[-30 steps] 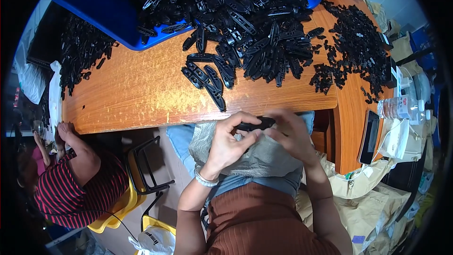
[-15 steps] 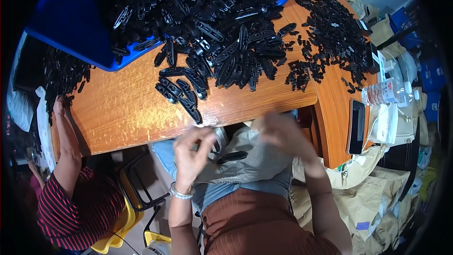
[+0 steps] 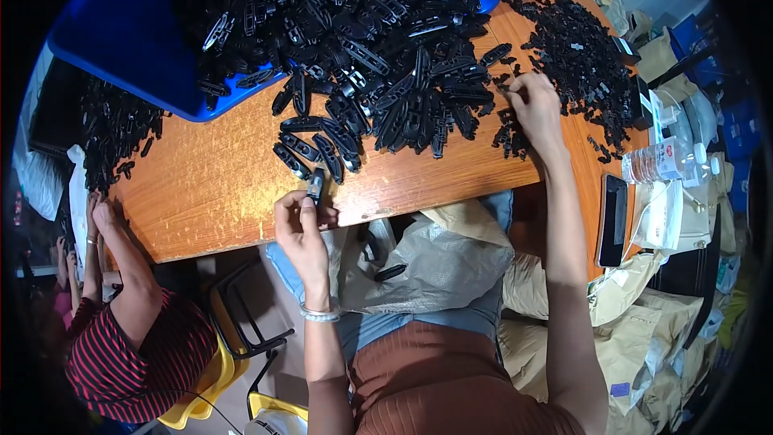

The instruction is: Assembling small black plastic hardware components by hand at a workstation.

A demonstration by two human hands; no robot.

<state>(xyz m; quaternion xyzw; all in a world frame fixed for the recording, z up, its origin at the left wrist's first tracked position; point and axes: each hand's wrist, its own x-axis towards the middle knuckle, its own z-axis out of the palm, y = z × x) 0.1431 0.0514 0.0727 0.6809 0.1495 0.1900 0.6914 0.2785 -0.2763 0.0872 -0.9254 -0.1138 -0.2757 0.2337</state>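
The left hand (image 3: 301,232) pinches a long black part (image 3: 316,183) over the bench (image 3: 205,193)'s near edge, its long axis pointing outward. Well rightward, the right hand (image 3: 535,109) curls, fingertips close, at small black pieces (image 3: 509,134); whether it holds one, I can't tell.

The person's left hand (image 3: 303,232) grips an oblong black plastic part (image 3: 315,184) above the front edge of the wooden table (image 3: 217,177). The right hand (image 3: 533,103) reaches to the small black pieces (image 3: 576,52) spread on the table's right side, fingertips bunched; whether they pinch a piece is unclear. A heap of oblong black parts (image 3: 378,56) spills from a blue bin (image 3: 121,48). A grey woven sack (image 3: 459,274) covers the lap, one dark part (image 3: 390,273) lying on it. A clear plastic bottle (image 3: 651,163) lies near a phone (image 3: 612,225).
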